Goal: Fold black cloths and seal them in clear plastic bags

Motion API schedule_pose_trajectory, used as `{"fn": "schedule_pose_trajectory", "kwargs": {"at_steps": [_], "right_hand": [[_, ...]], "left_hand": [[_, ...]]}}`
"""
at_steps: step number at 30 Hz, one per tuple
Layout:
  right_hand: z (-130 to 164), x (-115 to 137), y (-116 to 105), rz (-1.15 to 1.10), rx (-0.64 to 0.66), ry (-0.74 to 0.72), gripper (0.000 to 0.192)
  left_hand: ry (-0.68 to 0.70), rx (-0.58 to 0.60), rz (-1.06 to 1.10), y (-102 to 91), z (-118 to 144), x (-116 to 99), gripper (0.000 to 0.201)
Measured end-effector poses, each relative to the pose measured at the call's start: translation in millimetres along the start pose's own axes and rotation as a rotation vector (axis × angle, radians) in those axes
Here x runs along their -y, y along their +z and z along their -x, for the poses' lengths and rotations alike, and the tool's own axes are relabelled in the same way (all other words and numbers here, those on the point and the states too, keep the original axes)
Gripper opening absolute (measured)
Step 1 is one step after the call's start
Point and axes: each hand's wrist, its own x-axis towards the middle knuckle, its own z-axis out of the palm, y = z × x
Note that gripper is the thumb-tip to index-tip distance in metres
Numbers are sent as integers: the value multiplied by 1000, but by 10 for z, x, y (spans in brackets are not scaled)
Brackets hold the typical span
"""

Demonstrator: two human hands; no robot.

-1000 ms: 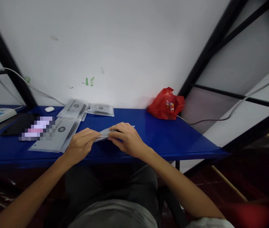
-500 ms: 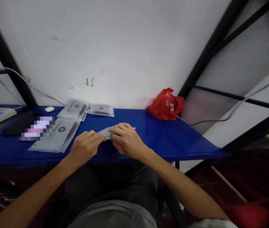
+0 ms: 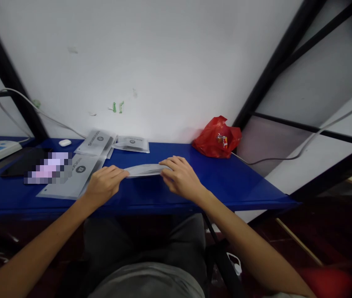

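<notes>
While the left hand (image 3: 103, 185) pinches one end of a flat grey pouch (image 3: 144, 169) and the right hand (image 3: 180, 178) pinches the other, the pouch hangs stretched between them just above the blue bench (image 3: 225, 178), near its front edge. Holding it by both ends keeps it taut and level, so neither hand has to press it down on the surface; whether its underside brushes the bench I cannot tell, since the view is edge-on. Both hands are closed on the pouch with fingers curled, thumbs toward each other. Just left of the left hand lies a larger grey packet (image 3: 76, 176), nearly touching the knuckles, and behind it, against the wall, two more packets (image 3: 96, 142) sit side by side, with a small white case (image 3: 64, 142) farther left. A dark slab (image 3: 20, 163) lies at the far left, beside a pixelated patch. To the right the bench is bare up to a red bag (image 3: 217, 138) in the back corner, well apart from the right hand, so that side offers the most room. Black frame bars (image 3: 269, 70) rise beyond the bag.
</notes>
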Motion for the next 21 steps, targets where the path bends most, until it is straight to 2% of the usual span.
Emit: {"fn": "schedule_pose_trajectory", "kwargs": {"at_steps": [4,9,13,15,18,21], "right_hand": [[90,-189,71,59,3,69,11],[204,-299,279,-46,78,236,14],[418,-392,476,-229,115,503,40],[523,-433,556,-269,186,581,45],[609,-458,624,-297,251,597,49],[619,-454,640,-309,238,589,49]], "left_hand": [[-91,81,8,174,75,206,28],[-268,341,176,346,61,255,24],[-583,561,242,329,153,188,50],[-672,638,227,325,227,169,55],[-645,676,208,352,310,165,58],[-632,669,196,378,335,161,58]]}}
